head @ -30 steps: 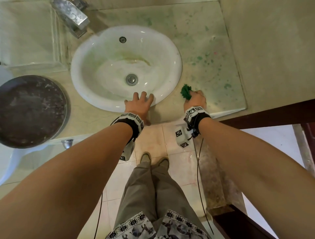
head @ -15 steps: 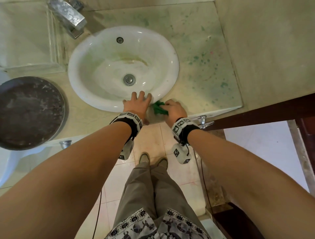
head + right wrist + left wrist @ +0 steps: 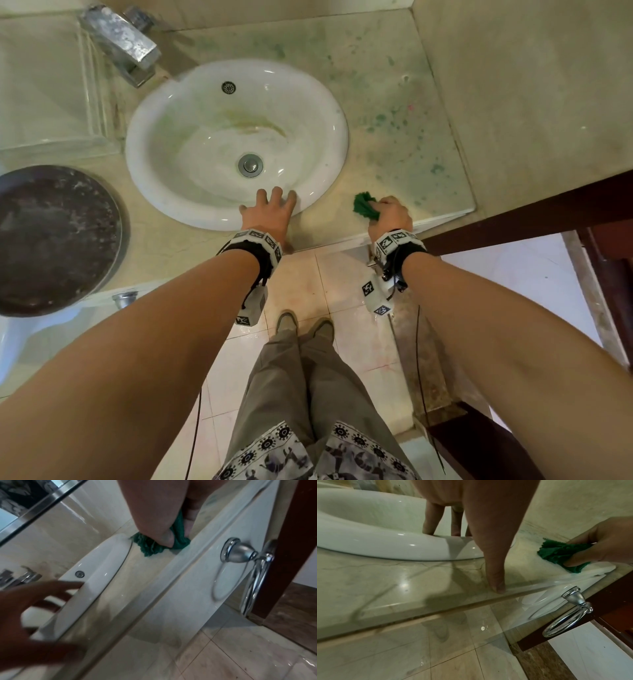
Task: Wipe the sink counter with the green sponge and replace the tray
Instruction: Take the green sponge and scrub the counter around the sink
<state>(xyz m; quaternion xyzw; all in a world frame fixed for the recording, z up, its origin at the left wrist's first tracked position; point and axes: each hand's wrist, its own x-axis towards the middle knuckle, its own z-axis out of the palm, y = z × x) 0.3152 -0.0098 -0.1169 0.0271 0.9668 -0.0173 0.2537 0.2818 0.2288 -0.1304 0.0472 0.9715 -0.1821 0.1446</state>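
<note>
The right grip (image 3: 390, 214) is curling its fingers and thumb around the green sponge (image 3: 365, 205), bunching it up and pressing it down on the table (image 3: 394, 147), close to the front edge and just to the right of the sink (image 3: 236, 144). Part of the sponge is sticking out toward the basin, though not touching it. The left grip (image 3: 269, 214) is lying open, its straight fingers (image 3: 433, 519) resting on the near rim of the white sink while the thumb (image 3: 494, 566) is pressing on the table near its front edge. Green specks are dotting the table surface to the right of the basin. A round dark tray (image 3: 54, 240) is sitting on the table at the far left, well apart from both grips. A chrome tap (image 3: 120, 42) is standing behind the sink, and a chrome towel ring (image 3: 565, 614) is hanging from the front face of the table below the sponge
</note>
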